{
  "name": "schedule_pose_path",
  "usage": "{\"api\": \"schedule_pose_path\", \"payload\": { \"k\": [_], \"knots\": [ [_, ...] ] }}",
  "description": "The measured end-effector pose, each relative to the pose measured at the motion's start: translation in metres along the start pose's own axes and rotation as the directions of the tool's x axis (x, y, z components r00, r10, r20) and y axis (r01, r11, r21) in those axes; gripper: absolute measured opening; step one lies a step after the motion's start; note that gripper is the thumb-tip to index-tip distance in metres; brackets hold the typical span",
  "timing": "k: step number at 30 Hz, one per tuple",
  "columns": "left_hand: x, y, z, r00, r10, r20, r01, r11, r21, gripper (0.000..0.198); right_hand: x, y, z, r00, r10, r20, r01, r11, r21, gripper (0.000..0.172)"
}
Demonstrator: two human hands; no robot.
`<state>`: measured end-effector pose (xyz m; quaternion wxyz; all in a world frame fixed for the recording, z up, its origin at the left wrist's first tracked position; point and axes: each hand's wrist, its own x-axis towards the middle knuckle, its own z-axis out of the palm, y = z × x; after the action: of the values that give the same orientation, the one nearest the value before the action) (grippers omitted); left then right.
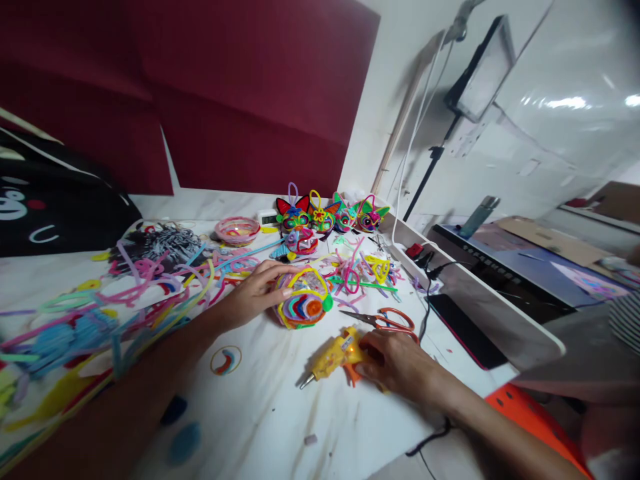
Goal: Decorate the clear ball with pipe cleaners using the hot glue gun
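Half curled, left hand (261,287) clasps the craft ball (303,310) from left, right hand (397,360) the glue gun (331,357).

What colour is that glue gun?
The glue gun is mostly yellow, with an orange trigger; the head view shows it.

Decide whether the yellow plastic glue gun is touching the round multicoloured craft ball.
Apart. The head view shows a strip of white marbled tabletop between the glue gun and the ball.
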<state>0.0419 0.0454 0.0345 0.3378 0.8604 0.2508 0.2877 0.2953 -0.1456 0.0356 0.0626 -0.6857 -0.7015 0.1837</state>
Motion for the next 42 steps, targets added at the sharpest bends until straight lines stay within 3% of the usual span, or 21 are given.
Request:
{"api": "schedule_pose_path", "payload": {
  "k": [6, 10, 14, 16, 19, 22, 26, 29, 33, 35, 38, 40, 42],
  "knots": [
    [0.001, 0.0, 0.005, 1.0, 0.0, -0.026, 0.001, 0.999, 0.036, 0.042, -0.008, 0.004, 0.008, 1.0, -0.01, 0.003, 0.009, 0.99, 0.144, 0.011],
    [0.001, -0.003, 0.01, 0.998, 0.014, -0.065, -0.012, 1.0, 0.021, 0.041, -0.02, 0.004, 0.012, 0.999, -0.014, -0.029, 0.023, 0.943, 0.331, 0.021],
    [0.001, -0.002, 0.014, 0.994, 0.037, -0.099, -0.033, 0.999, 0.04, 0.041, -0.033, -0.006, 0.012, 0.995, -0.011, -0.095, 0.071, 0.753, 0.654, 0.028],
    [0.001, 0.0, 0.015, 0.994, 0.03, -0.102, -0.025, 0.998, 0.053, 0.04, -0.038, -0.014, 0.012, 0.978, 0.06, -0.199, 0.115, 0.643, 0.757, 0.03],
    [0.001, 0.004, 0.016, 0.993, 0.001, -0.115, 0.007, 0.998, 0.064, 0.04, -0.044, -0.025, 0.016, 0.919, 0.205, -0.337, 0.162, 0.584, 0.795, 0.036],
    [0.001, 0.008, 0.018, 0.991, -0.025, -0.135, 0.035, 0.997, 0.066, 0.042, -0.047, -0.033, 0.026, 0.865, 0.251, -0.435, 0.214, 0.599, 0.772, 0.033],
    [0.001, 0.015, 0.019, 0.988, -0.053, -0.145, 0.064, 0.995, 0.072, 0.044, -0.043, -0.042, 0.045, 0.773, 0.22, -0.595, 0.304, 0.694, 0.652, 0.021],
    [0.002, 0.017, 0.021, 0.986, -0.076, -0.146, 0.091, 0.991, 0.098, 0.049, -0.04, -0.046, 0.056, 0.735, 0.073, -0.674, 0.366, 0.794, 0.486, 0.021],
    [0.004, 0.017, 0.026, 0.975, -0.102, -0.197, 0.124, 0.987, 0.105, 0.049, -0.04, -0.053, 0.06, 0.669, -0.148, -0.728, 0.418, 0.885, 0.204, 0.044],
    [0.005, 0.017, 0.029, 0.967, -0.096, -0.235, 0.123, 0.987, 0.101, 0.045, -0.04, -0.057, 0.06, 0.657, -0.133, -0.742, 0.366, 0.917, 0.159, 0.038],
    [0.006, 0.016, 0.033, 0.96, -0.072, -0.269, 0.113, 0.984, 0.141, 0.043, -0.038, -0.061, 0.059, 0.676, -0.117, -0.728, 0.293, 0.949, 0.119, 0.027],
    [0.006, 0.016, 0.034, 0.958, -0.077, -0.276, 0.126, 0.979, 0.162, 0.044, -0.035, -0.062, 0.058, 0.671, -0.176, -0.72, 0.317, 0.946, 0.064, 0.028],
    [0.006, 0.017, 0.035, 0.957, -0.084, -0.276, 0.134, 0.976, 0.17, 0.043, -0.031, -0.062, 0.057, 0.635, -0.242, -0.734, 0.37, 0.929, 0.014, 0.033]
  ]
}}
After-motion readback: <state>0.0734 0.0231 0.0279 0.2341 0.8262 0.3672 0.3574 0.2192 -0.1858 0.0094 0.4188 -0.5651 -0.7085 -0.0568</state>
